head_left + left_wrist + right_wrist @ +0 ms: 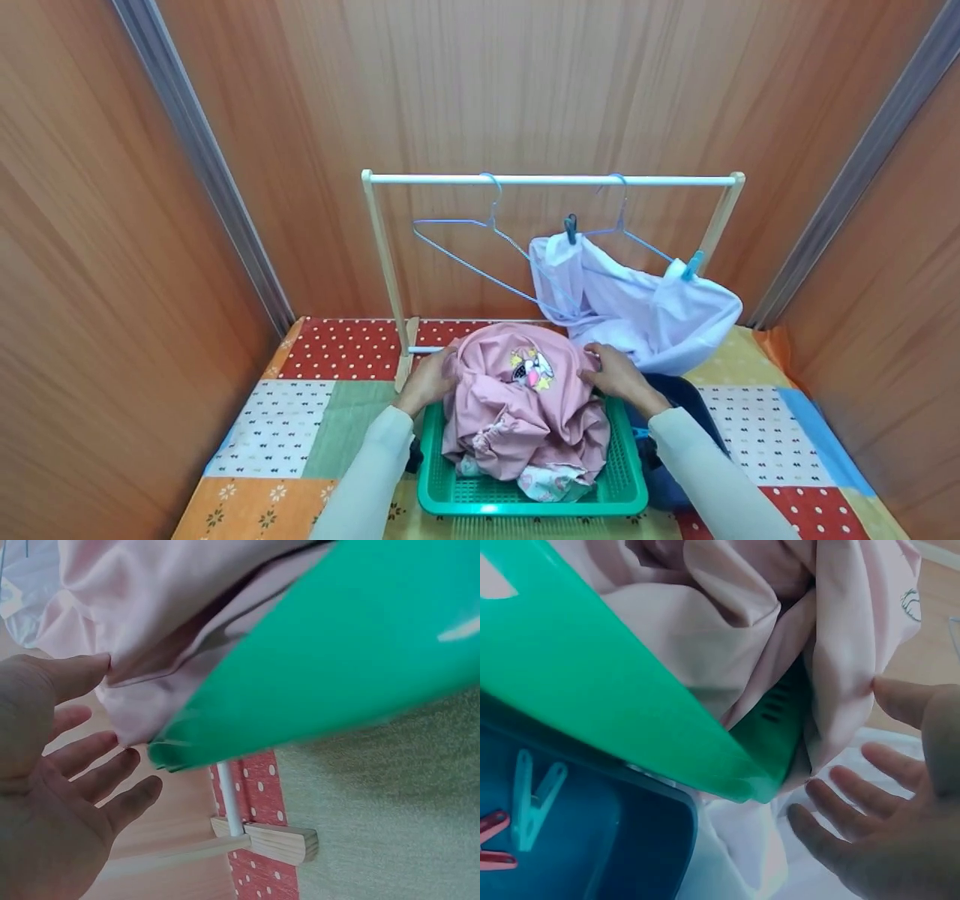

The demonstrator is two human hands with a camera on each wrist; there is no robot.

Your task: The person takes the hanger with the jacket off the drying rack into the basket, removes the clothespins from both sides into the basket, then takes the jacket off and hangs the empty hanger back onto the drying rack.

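A pink garment (517,397) with a cartoon animal print lies bunched in a green basket (637,495), its upper part raised above the back rim. My left hand (427,382) pinches its left edge; in the left wrist view the thumb presses the pink cloth (150,607) while the other fingers are spread behind it. On the opposite edge, my right hand (619,371) pinches the cloth, thumb in front and fingers behind, as the right wrist view shows. White-and-pink patterned cloth (551,480) peeks out under the garment.
Behind the basket stands a rack (555,180) with a bare blue hanger (480,259) and a white garment (637,300) clipped to a second hanger. A dark blue bin (645,840) with clothespins (536,799) sits right of the basket. Wooden panels (555,90) enclose the patterned cloth surface.
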